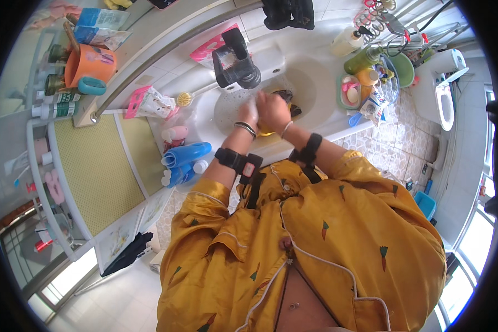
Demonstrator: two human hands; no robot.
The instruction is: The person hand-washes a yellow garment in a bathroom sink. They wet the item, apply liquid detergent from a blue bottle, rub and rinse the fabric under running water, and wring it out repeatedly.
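Observation:
My left hand (250,113) and my right hand (274,109) are pressed together over a white basin (315,87), just below a black faucet (232,60). Suds and bubbles lie in the water beside my left hand, and its fingers look wet. A dark, wet item (294,109), perhaps cloth, shows just beyond my right hand. Under my wrists is something yellow (267,133), mostly hidden. My fingers overlap, so whether either hand grips anything is hidden.
A round scrub brush (185,99) and a pink-and-white pouch (151,103) lie left of the basin. Blue bottles (186,154) stand near my left forearm. A green pump bottle (363,59) and a soap box (349,92) sit at the right rim. Black gloves (288,14) hang above.

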